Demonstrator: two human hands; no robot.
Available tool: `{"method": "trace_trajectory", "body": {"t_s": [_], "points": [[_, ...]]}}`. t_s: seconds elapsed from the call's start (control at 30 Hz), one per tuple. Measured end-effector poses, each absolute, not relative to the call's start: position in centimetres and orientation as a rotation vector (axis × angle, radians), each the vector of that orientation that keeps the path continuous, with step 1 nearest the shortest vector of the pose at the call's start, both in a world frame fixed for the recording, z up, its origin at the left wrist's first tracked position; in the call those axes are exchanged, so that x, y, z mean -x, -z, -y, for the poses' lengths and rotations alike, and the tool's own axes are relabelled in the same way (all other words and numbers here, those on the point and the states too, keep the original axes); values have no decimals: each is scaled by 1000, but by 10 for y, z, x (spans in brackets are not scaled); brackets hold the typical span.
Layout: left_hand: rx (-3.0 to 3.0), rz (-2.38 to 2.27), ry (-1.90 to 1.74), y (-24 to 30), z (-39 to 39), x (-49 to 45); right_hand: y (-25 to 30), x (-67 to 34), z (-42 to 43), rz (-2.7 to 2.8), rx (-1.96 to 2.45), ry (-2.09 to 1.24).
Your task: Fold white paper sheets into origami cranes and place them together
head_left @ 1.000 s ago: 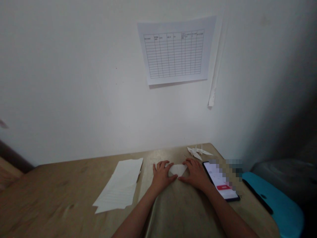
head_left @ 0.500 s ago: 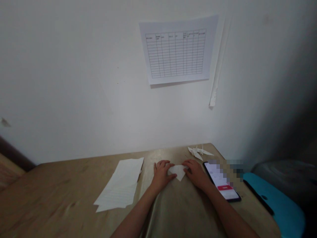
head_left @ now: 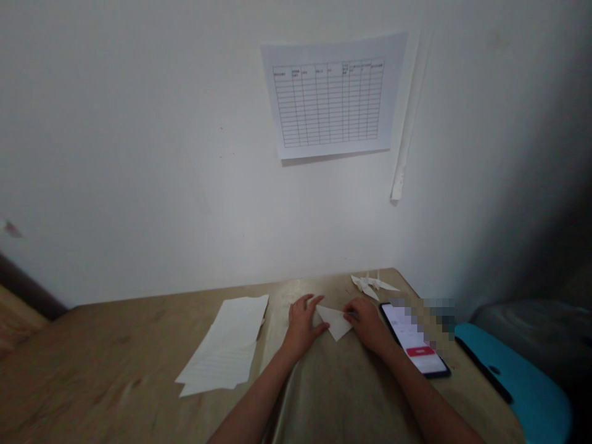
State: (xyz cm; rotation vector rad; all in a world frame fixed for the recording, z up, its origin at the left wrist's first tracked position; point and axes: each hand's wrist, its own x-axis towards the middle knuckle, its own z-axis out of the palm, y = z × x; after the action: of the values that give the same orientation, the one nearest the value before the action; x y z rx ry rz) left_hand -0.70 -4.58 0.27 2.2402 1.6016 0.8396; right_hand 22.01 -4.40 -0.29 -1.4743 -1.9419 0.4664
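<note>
My small folded paper (head_left: 333, 324) lies between my hands on the right-hand part of the table (head_left: 115, 357), right of the loose sheets and left of the phone, one corner pointing near, towards me. My right hand (head_left: 367, 324) has its thumb and forefinger pinched together on the paper's right corner, I judge so that this edge stays put and lined up. My left hand (head_left: 304, 324) is looser: thumb and fingers stand apart around the left edge, the thumb tip at the paper, the forefinger by its far left corner, whether touching or just beside I can't tell; that spread looks meant to steady the piece without covering it. The white sheets (head_left: 226, 342) sit to the left, probably to be in reach yet out of my way. The phone (head_left: 420, 352) lies screen up just right of my right hand, likely so I can glance at it. The finished-looking folded figures (head_left: 364, 283) rest at the far right, near the wall (head_left: 139, 154), perhaps where my arms won't crush them. Counting up: one paper in hand, one phone, one printed chart (head_left: 330, 105) on the wall, at least two overlapping sheets, and apparently two figures, though they crowd together too closely to be sure.
</note>
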Motion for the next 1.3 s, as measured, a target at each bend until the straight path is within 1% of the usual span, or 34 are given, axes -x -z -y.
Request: {"method": "trace_trajectory", "body": {"t_s": [0.13,0.3,0.53,0.7,0.87,0.97,1.13,1.3], "points": [[-2211,-1560,-1043,8,41,8,3,-222,41,1814,1517,-410],[-2303,-1530,-923,6,45,6,2,-221,43,1673,1477,-428],[-2219,-1508,-773,-10,50,4,-4,-213,49,1709,1339,-522],[-2169,-1522,-843,-9,48,7,-2,-210,48,1747,1197,-645],[-2148,-1525,-913,-7,46,7,0,-207,48,1578,1231,-786],[-2160,-1495,-918,-6,46,6,-2,-205,50,1569,1189,-853],[-2230,-1472,-938,-3,46,6,-3,-204,50,1690,1191,-827],[-2342,-1449,-1033,-3,47,5,-4,-205,50,1659,1209,-789]]}}
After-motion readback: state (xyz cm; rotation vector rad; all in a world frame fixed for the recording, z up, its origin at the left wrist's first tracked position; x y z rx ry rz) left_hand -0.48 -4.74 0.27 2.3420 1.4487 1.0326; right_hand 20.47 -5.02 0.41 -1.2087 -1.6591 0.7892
